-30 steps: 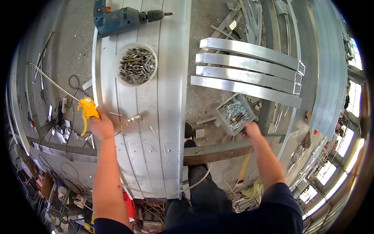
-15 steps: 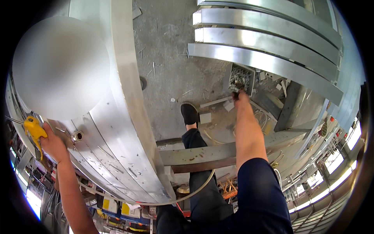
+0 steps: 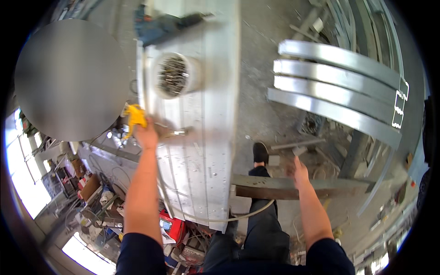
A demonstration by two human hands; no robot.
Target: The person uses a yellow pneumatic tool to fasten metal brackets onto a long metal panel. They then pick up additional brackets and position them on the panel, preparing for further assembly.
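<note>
My left hand (image 3: pixel 146 135) grips a yellow-handled tool (image 3: pixel 134 117) whose metal nose lies on a long grey sheet-metal panel (image 3: pixel 206 151). Just beyond it on the panel stands a round white tub of screws (image 3: pixel 176 75), and past that a blue power drill (image 3: pixel 160 26). My right hand (image 3: pixel 298 172) hangs in the air to the right of the panel, above a metal beam (image 3: pixel 270 187). It is blurred, with its fingers bunched together, and whether it holds anything does not show. A small box of screws (image 3: pixel 314 123) lies on the floor beyond it.
Three long silver metal profiles (image 3: pixel 339 91) lie side by side at the right on the concrete floor. My dark shoe (image 3: pixel 260 152) stands between panel and beam. A grey round patch (image 3: pixel 71 78) hides the upper left. Cluttered tools and boxes lie below left.
My right hand has drawn back from the small box of screws toward me. The view has swung back over the panel, so the tub and drill show again. My left hand keeps the yellow tool.
</note>
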